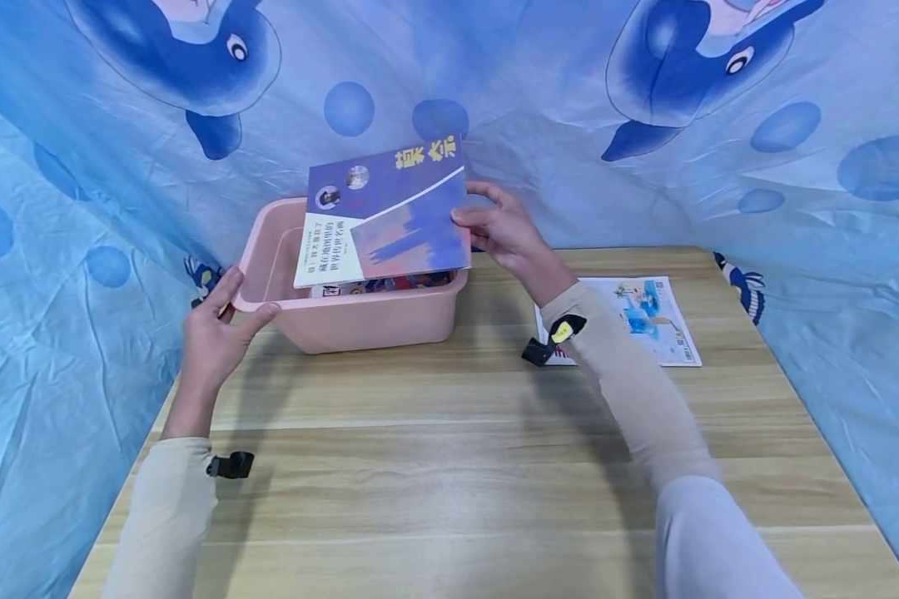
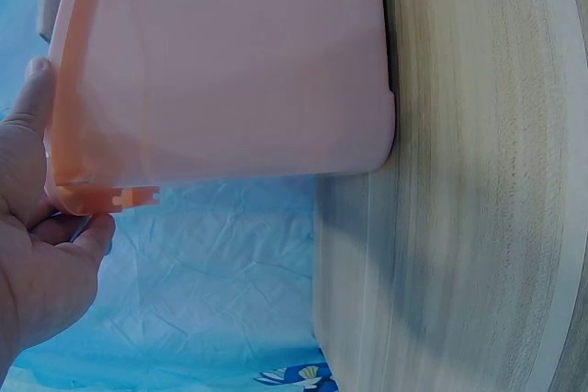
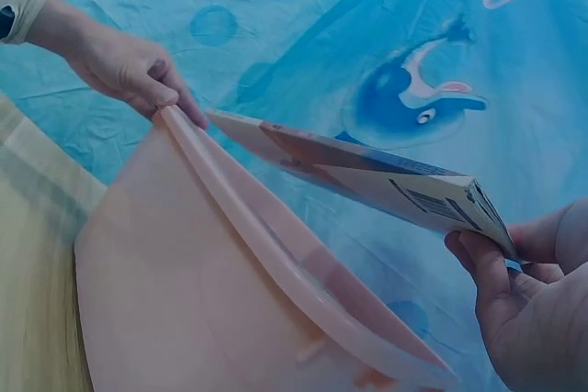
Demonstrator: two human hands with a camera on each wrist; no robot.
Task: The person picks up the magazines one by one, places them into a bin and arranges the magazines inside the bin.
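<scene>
In the head view, the right hand [image 1: 504, 229] grasps a purple book [image 1: 386, 218] by its right edge, with the thumb on the cover and the other fingers behind it. From this grip the book reaches to the left and stands tilted over a pink plastic bin [image 1: 360, 316]; its lower edge is down at the opening of the bin, where some colourful printed covers show just under it. The left hand [image 1: 213, 329] grasps the left front corner of the bin, the thumb lying on the rim and the fingers going around the outside. The bin stands on a wooden table [image 1: 457, 466], and to the right of the right forearm, near the wrist, a thin picture booklet [image 1: 648, 320] lies flat on the table. A blue cloth with whales [image 1: 719, 125] hangs behind and on both sides. In the left wrist view, the left hand [image 2: 41, 254] is at the corner of the bin [image 2: 230, 61], the thumb along the rim and the fingers curled under the lip; the pink wall goes away from the grip toward the table [image 2: 478, 181]. In the right wrist view, the fingers of the right hand [image 3: 528, 305] pinch the corner of the book [image 3: 367, 167] that carries a barcode, and the book goes from there over the rim of the bin [image 3: 184, 291] toward the left hand [image 3: 129, 71], which holds the far corner.
</scene>
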